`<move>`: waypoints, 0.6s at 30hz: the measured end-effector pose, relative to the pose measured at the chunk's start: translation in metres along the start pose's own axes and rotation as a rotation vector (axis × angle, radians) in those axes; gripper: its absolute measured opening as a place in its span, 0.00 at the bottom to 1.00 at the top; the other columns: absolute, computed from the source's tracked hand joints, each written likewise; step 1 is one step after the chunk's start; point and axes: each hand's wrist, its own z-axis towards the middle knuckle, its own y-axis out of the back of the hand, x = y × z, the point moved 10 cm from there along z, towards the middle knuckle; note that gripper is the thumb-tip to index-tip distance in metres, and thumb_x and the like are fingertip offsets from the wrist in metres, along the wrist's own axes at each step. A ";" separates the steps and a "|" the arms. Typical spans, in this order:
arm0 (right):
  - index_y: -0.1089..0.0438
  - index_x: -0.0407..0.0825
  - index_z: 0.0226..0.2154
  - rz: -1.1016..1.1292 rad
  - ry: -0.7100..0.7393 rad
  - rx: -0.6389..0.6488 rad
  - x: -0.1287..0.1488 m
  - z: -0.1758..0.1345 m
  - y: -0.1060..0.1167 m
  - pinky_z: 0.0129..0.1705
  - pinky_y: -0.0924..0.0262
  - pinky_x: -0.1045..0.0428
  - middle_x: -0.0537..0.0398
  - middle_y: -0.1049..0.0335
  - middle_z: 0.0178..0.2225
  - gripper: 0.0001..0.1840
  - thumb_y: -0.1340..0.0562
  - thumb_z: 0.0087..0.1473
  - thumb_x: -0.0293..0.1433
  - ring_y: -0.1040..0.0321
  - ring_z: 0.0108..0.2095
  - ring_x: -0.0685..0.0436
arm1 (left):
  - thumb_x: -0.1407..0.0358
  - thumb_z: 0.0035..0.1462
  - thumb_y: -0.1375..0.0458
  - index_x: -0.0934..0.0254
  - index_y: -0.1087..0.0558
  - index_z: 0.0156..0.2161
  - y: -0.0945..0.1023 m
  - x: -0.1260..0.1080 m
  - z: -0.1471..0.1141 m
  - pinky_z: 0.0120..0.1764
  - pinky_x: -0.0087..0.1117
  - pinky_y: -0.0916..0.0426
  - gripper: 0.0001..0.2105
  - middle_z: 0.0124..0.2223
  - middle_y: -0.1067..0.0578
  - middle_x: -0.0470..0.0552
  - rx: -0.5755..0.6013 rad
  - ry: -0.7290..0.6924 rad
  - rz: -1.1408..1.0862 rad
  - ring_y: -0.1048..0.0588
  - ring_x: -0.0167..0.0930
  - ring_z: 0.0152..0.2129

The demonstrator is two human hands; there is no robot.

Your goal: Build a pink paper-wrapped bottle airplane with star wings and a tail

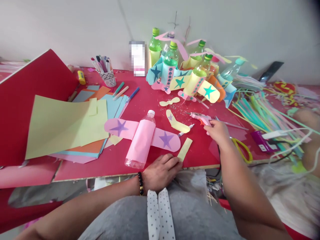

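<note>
My right hand (219, 133) grips the handle of a pink hot glue gun (201, 118), its nozzle pointing left above the red table. My left hand (161, 171) lies at the table's front edge, fingers together and curled. Its fingertips close on the lower end of a yellow paper strip (185, 149); the thumb is hidden. Just beyond it, a plastic bottle (141, 140) wrapped in pink paper leans back with pink wings (166, 139) bearing purple stars. A yellow V-shaped paper piece (176, 122) and a yellow propeller-shaped piece (169, 102) lie near the glue gun.
Finished bottle planes (195, 76) stand against the wall. Coloured paper sheets (67, 126) and a pen cup (107, 75) are at left. On the right are yellow-handled scissors (242, 150), a purple power box (262, 141), cables and paper strips (265, 113). Another person's arm (308, 130) shows there.
</note>
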 end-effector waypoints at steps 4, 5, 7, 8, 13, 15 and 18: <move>0.32 0.49 0.29 0.229 -0.037 0.008 0.004 -0.019 0.012 0.20 0.45 0.53 0.61 0.36 0.16 0.09 0.41 0.42 0.34 0.37 0.18 0.47 | 0.66 0.65 0.49 0.66 0.36 0.58 0.001 0.000 0.001 0.52 0.40 0.32 0.18 0.56 0.31 0.56 -0.039 -0.023 -0.014 0.35 0.39 0.51; 0.33 0.50 0.32 0.293 -0.031 0.000 0.008 -0.027 0.015 0.20 0.44 0.53 0.61 0.35 0.18 0.10 0.42 0.43 0.34 0.37 0.18 0.48 | 0.66 0.65 0.49 0.67 0.37 0.58 0.001 0.000 0.000 0.52 0.40 0.32 0.18 0.56 0.31 0.56 -0.046 -0.028 -0.016 0.35 0.39 0.51; 0.36 0.51 0.35 0.453 -0.007 -0.012 0.015 -0.047 0.022 0.20 0.45 0.54 0.60 0.31 0.23 0.11 0.42 0.43 0.32 0.39 0.18 0.50 | 0.67 0.65 0.49 0.67 0.37 0.59 0.001 0.000 0.000 0.52 0.41 0.32 0.18 0.56 0.31 0.57 -0.056 -0.034 -0.020 0.35 0.38 0.51; 0.36 0.51 0.34 0.559 0.009 -0.013 0.019 -0.058 0.025 0.19 0.47 0.54 0.60 0.29 0.25 0.11 0.41 0.43 0.31 0.41 0.17 0.52 | 0.68 0.66 0.50 0.67 0.37 0.59 0.001 0.001 0.000 0.52 0.41 0.32 0.18 0.56 0.31 0.57 -0.060 -0.034 -0.022 0.35 0.38 0.51; 0.28 0.49 0.29 0.748 0.014 0.024 0.023 -0.106 0.029 0.22 0.45 0.54 0.57 0.32 0.23 0.05 0.40 0.46 0.27 0.38 0.22 0.50 | 0.70 0.65 0.50 0.67 0.37 0.59 0.001 0.001 -0.001 0.53 0.39 0.32 0.18 0.55 0.31 0.56 -0.057 -0.024 -0.036 0.36 0.38 0.51; 0.27 0.50 0.30 0.826 0.003 0.049 0.023 -0.118 0.026 0.27 0.40 0.53 0.56 0.30 0.26 0.06 0.40 0.49 0.27 0.34 0.26 0.48 | 0.70 0.64 0.49 0.67 0.38 0.60 0.001 0.001 0.000 0.54 0.39 0.32 0.19 0.55 0.31 0.56 -0.048 -0.009 -0.045 0.36 0.38 0.51; 0.29 0.52 0.35 0.864 0.002 0.075 0.023 -0.130 0.022 0.30 0.35 0.51 0.55 0.29 0.29 0.07 0.40 0.51 0.29 0.31 0.29 0.45 | 0.71 0.63 0.47 0.67 0.38 0.60 0.000 0.001 0.000 0.54 0.40 0.33 0.20 0.55 0.31 0.57 -0.039 0.008 -0.061 0.36 0.38 0.52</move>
